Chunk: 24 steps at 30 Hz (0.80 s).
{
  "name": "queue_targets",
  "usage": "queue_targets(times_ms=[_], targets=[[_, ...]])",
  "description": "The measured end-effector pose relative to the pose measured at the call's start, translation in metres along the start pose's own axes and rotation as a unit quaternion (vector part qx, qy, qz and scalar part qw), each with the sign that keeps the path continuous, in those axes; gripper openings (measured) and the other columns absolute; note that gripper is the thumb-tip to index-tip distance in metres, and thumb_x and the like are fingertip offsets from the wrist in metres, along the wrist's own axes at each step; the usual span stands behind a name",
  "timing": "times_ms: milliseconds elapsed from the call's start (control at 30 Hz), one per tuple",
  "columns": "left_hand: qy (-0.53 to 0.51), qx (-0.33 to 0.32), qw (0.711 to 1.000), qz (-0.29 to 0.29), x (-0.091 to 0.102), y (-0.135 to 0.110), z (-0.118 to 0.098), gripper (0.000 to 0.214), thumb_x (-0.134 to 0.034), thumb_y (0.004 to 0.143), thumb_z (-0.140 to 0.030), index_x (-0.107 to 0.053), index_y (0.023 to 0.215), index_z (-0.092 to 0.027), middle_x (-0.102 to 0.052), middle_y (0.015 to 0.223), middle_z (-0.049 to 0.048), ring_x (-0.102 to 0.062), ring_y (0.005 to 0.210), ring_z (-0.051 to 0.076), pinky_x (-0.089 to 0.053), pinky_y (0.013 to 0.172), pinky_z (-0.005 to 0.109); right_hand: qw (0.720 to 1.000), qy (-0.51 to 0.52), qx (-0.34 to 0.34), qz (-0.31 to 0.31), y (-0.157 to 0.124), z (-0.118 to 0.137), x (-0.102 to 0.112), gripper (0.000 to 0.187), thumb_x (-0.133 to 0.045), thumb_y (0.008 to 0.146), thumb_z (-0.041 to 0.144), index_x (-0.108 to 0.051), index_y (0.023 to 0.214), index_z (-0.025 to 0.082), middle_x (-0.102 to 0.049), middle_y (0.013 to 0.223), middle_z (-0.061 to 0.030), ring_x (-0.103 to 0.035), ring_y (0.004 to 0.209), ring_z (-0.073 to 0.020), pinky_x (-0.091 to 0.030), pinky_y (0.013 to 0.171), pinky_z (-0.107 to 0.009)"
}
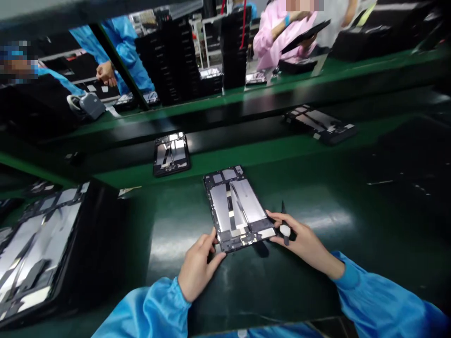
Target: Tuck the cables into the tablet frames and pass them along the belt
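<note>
Over on the left, a black tray [97,249] carries a silvery-panelled device [38,244]. And centre stage, over the green table [317,188], the opened tablet [252,199] sits between both hands: left hand [199,265] gripping its near left corner, right hand [306,241] pinching the near right, a dark tool [283,206], partly hidden, among those fingers.

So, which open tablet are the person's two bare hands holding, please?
The tablet at centre, between left hand and right hand; the others lie apart.
</note>
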<state>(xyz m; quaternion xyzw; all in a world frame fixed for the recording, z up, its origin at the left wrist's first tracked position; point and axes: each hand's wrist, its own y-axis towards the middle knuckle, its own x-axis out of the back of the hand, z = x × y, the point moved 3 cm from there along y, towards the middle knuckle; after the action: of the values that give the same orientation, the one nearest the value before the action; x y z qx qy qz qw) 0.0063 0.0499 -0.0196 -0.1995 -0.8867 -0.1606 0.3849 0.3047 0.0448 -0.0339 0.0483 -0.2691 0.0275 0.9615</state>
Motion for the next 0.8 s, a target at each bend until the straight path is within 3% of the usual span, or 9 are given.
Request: queue_targets(times_ms=[167, 300, 400, 567, 800], targets=[[0.108, -0.021, 0.993, -0.037, 0.002, -0.018, -0.017, 0.052, -0.051, 0.097, -0.039, -0.038, 0.144, -0.021, -0.062, 0.103, 0.0074, -0.061, 0.088, 0.020, -0.053, 0.076, 0.033, 1.000, -0.008, 0.006, -0.029, -0.018, 0.009, -0.003, 0.049, -0.070, 0.083, 0.041, -0.057, 0.128, 0.026, -0.068, 0.104, -0.0073, -0.067, 0.096, -0.0271, -0.054, 0.084, -0.040], [0.190, -0.126, 0.971, -0.068, -0.001, -0.014, -0.032, 0.034, -0.051, 0.098, -0.038, -0.057, 0.124, -0.017, -0.064, 0.103, 0.0093, -0.060, 0.090, 0.021, -0.050, 0.075, 0.033, 0.995, -0.029, 0.054, -0.077, -0.016, 0.035, -0.008, 0.037, -0.066, 0.088, 0.036, -0.060, 0.124, 0.027, -0.067, 0.118, -0.0099, -0.065, 0.104, -0.0293, -0.054, 0.087, -0.043], [0.187, -0.186, 0.961, -0.083, -0.006, -0.009, -0.042, 0.013, -0.053, 0.097, -0.024, -0.064, 0.100, -0.019, -0.066, 0.088, 0.0041, -0.058, 0.076, 0.017, -0.045, 0.066, 0.028, 0.991, -0.024, 0.129, -0.015, -0.011, 0.058, -0.024, 0.029, -0.058, 0.093, 0.024, -0.063, 0.121, 0.028, -0.070, 0.111, -0.0088, -0.066, 0.102, -0.0272, -0.055, 0.086, -0.041], [0.067, -0.157, 0.980, -0.107, -0.004, -0.002, -0.041, 0.010, -0.055, 0.097, -0.019, -0.065, 0.095, -0.019, -0.069, 0.087, 0.0023, -0.062, 0.077, 0.013, -0.049, 0.070, 0.026, 0.975, -0.001, 0.188, 0.122, 0.004, 0.080, -0.054, 0.028, -0.053, 0.093, 0.014, -0.066, 0.115, 0.025, -0.072, 0.096, -0.0066, -0.067, 0.088, -0.0234, -0.056, 0.075, -0.036], [-0.070, -0.063, 0.991, -0.094, -0.001, 0.004, -0.032, 0.011, -0.058, 0.095, -0.026, -0.065, 0.101, -0.020, -0.069, 0.091, 0.0043, -0.063, 0.084, 0.016, -0.052, 0.074, 0.029, 0.985, 0.050, 0.134, 0.100, 0.014, 0.083, -0.066, 0.019, -0.060, 0.090, 0.018, -0.066, 0.107, 0.023, -0.074, 0.087, -0.0035, -0.070, 0.081, -0.0214, -0.054, 0.076, -0.034]])
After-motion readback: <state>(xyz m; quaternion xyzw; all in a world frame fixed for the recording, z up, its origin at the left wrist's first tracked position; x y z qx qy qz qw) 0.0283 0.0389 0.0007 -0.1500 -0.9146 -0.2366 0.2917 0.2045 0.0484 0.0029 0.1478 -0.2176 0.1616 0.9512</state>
